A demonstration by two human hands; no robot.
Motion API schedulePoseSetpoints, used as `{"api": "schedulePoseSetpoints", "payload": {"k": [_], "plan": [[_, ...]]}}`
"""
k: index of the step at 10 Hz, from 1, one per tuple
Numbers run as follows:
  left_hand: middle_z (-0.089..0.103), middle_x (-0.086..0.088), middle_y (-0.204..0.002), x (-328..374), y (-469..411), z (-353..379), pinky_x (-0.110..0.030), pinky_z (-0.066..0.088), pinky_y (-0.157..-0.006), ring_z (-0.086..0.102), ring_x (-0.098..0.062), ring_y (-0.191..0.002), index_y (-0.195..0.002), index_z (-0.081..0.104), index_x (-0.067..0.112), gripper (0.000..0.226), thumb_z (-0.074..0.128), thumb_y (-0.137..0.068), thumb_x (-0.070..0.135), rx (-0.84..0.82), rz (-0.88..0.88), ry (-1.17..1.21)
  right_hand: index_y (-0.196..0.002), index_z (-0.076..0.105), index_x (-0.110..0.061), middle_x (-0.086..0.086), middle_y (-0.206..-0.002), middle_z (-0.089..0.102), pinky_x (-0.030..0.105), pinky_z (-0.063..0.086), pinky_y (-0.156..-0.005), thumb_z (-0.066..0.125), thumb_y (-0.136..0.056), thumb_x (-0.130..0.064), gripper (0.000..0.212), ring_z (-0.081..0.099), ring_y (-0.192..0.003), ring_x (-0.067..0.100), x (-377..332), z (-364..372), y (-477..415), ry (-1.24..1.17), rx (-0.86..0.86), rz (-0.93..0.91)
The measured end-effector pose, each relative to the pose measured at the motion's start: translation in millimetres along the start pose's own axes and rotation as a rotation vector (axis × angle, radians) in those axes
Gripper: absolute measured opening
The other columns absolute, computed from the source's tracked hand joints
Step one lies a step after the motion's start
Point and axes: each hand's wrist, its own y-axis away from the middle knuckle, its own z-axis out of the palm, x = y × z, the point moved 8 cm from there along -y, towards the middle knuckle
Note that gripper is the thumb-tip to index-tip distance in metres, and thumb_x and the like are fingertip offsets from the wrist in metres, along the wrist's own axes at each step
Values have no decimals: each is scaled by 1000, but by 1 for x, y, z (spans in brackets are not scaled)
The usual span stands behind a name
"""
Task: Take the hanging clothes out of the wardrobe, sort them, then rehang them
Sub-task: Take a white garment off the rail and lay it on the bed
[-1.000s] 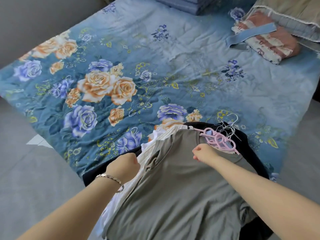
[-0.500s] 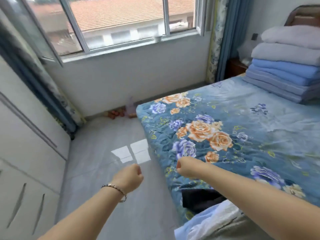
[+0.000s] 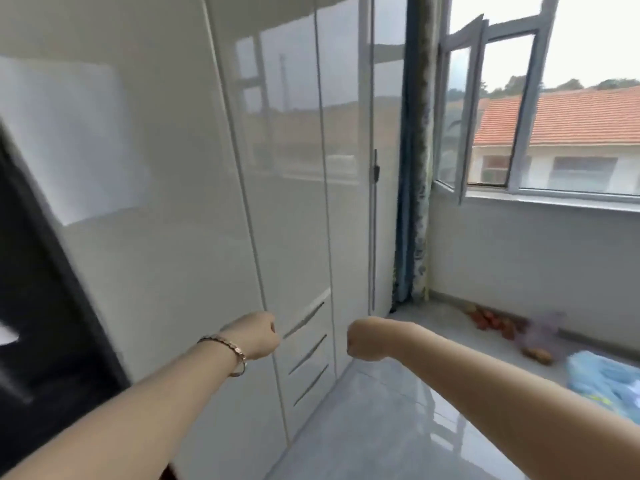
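The white glossy wardrobe (image 3: 180, 188) fills the left and middle of the head view, its doors closed here. A dark opening (image 3: 38, 306) shows at its far left edge. My left hand (image 3: 258, 336), with a bracelet on the wrist, is curled into a fist and holds nothing, in front of the wardrobe's lower drawers (image 3: 308, 358). My right hand (image 3: 365, 339) is also a fist holding nothing, a short way to the right of the left one. No clothes or hangers are in view.
A blue curtain (image 3: 412, 202) hangs at the wardrobe's right end beside an open window (image 3: 526, 133). Small reddish objects (image 3: 495, 320) and a bag lie on the grey floor under the sill. A corner of the blue bed cover (image 3: 609, 382) shows at right.
The view has swung left from the bed and its pile of clothes to the wardrobe. Both hands left the clothes and stay curled in fists, holding nothing.
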Motion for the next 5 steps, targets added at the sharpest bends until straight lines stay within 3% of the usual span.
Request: {"api": "schedulePoseSetpoints", "payload": {"k": [1, 2, 3, 4, 5], "plan": [[63, -3, -82, -75, 21, -35, -22, 40, -67, 56, -22, -77, -82, 53, 20, 13, 42, -88, 17, 80, -201, 71, -116, 62, -7, 12, -114, 65, 23, 44, -65, 50, -91, -21, 31, 61, -106, 27, -82, -17, -39, 69, -41, -205], [54, -2, -69, -134, 54, -67, -22, 35, -57, 49, -21, -66, -75, 49, 17, 15, 41, -87, 14, 153, -379, 114, -100, 67, -2, 0, -63, 67, 18, 40, -56, 47, -90, -17, 27, 63, -63, 15, -148, -23, -56, 161, -83, -335], [65, -11, -83, -177, 91, -91, -22, 37, -55, 53, -22, -63, -77, 53, 12, 17, 40, -87, 12, 198, -532, 191, -74, 59, -6, -4, -54, 62, 18, 38, -49, 39, -93, -15, 29, 53, -42, 6, -217, -29, -65, 237, -125, -442], [66, -13, -88, -209, 125, -112, -20, 35, -49, 56, -23, -70, -87, 55, 10, 17, 37, -88, 11, 213, -668, 224, -108, 59, 2, 8, -109, 69, 27, 50, -68, 38, -96, -16, 31, 66, -83, 20, -279, -37, -64, 173, -175, -558], [65, -8, -81, -241, 148, -131, -20, 39, -48, 57, -19, -66, -79, 55, 11, 19, 40, -90, 12, 228, -740, 215, -111, 59, 4, 9, -116, 67, 26, 50, -69, 36, -95, -13, 33, 68, -95, 23, -336, -46, -60, 184, -160, -673]]}}
